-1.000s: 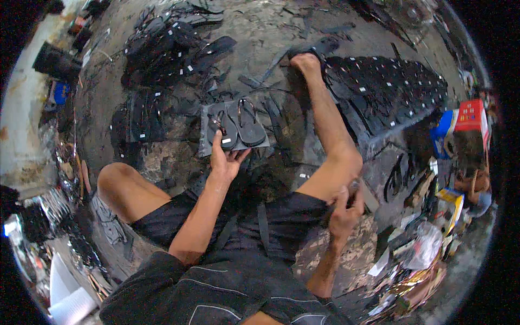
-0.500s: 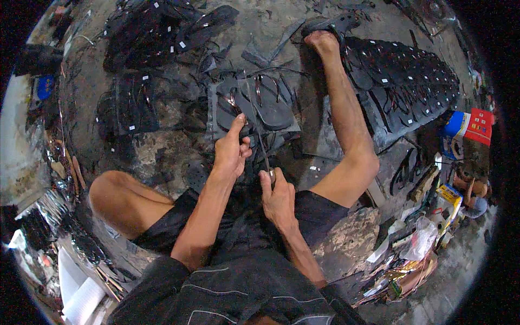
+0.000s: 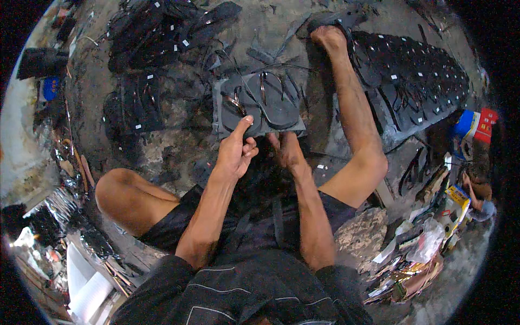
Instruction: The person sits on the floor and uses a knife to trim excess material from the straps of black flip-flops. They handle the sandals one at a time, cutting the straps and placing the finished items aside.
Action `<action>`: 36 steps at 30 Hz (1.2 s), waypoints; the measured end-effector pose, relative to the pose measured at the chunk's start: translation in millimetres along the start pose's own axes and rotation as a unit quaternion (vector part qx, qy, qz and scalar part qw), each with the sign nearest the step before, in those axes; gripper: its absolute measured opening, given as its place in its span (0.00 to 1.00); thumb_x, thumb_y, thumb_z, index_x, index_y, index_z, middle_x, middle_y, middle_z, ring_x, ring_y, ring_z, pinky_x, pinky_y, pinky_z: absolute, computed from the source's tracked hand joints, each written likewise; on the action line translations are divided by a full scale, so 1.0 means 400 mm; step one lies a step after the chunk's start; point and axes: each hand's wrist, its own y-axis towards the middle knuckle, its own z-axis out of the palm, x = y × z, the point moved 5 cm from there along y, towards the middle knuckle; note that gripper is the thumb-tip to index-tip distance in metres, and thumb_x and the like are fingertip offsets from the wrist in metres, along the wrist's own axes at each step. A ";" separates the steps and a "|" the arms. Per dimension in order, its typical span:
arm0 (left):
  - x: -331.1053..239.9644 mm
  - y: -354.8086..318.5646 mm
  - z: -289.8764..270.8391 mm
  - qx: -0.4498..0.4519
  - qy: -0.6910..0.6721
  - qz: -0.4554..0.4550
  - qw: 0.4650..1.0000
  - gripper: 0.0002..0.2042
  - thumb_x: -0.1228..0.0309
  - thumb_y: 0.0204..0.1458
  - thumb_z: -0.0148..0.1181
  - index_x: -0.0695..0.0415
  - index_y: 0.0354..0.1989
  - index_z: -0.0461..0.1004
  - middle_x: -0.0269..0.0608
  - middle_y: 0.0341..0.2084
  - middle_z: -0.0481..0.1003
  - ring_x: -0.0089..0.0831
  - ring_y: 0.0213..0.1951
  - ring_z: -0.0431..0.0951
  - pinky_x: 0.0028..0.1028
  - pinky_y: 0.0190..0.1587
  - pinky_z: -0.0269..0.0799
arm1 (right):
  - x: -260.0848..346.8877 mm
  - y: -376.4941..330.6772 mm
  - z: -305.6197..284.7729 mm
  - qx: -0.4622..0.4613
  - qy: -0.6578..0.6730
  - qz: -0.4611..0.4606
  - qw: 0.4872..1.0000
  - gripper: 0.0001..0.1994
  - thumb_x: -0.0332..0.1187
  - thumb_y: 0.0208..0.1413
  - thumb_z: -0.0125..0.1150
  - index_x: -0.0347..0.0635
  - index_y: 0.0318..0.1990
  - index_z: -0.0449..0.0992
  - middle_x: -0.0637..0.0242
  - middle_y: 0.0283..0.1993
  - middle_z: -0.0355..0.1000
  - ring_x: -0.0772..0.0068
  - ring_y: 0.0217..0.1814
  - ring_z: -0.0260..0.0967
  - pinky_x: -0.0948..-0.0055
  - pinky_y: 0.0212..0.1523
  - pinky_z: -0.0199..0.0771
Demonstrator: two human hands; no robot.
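Note:
A grey rubber sheet [image 3: 219, 114] with a pair of dark flip-flops [image 3: 281, 108] on it is held up in front of me. Dark, shiny straps rise from the soles. My left hand [image 3: 235, 154] grips the sheet's near left part, thumb on top by the left heel, other fingers curled in. A long, thin, slightly bent tool [image 3: 249, 93] lies across the pair, between the two soles, its tip past the far edge. My right hand [image 3: 292, 154] is closed at the tool's near end, against the sheet's near edge; the sheet partly hides its fingers and the handle.
Rows of dark flip-flops [image 3: 414, 81] lie at the far right, beside my outstretched leg [image 3: 355, 103]. Another pile [image 3: 146, 35] is at the far left, with a pair [image 3: 142, 105] nearer. Boxes [image 3: 468, 124] and plastic scraps [image 3: 428, 238] stand at right; rubber offcuts [image 3: 260, 55] lie ahead.
My right hand has moved forward from near my lap to the sheet's near edge, and the thin tool has slid further across the flip-flops. My left hand keeps its grip.

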 end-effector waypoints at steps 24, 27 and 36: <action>0.035 -0.420 -0.261 0.121 0.049 0.093 0.987 0.13 0.59 0.56 0.68 0.55 0.32 0.74 0.35 0.22 0.75 0.25 0.18 0.72 0.22 0.21 0.67 | 0.480 0.044 -0.009 0.031 0.451 0.151 0.879 0.24 0.56 0.64 0.58 0.41 0.32 0.80 0.70 0.25 0.75 0.81 0.23 0.69 0.77 0.22 0.66; 0.088 -0.389 -0.269 0.107 0.496 0.250 0.825 0.22 0.69 0.47 0.75 0.61 0.49 0.74 0.41 0.45 0.80 0.38 0.46 0.80 0.38 0.50 0.75 | 0.556 -0.011 -0.153 -0.029 0.399 0.064 0.914 0.18 0.47 0.63 0.65 0.39 0.40 0.82 0.72 0.28 0.77 0.84 0.24 0.68 0.80 0.22 0.66; -0.158 -0.538 -0.052 0.144 0.303 0.387 0.859 0.21 0.61 0.62 0.63 0.60 0.58 0.71 0.39 0.48 0.79 0.26 0.48 0.79 0.32 0.52 0.76 | 0.659 -0.236 -0.201 -0.078 0.173 -0.071 0.979 0.13 0.31 0.57 0.71 0.33 0.46 0.82 0.71 0.36 0.79 0.84 0.38 0.72 0.82 0.40 0.72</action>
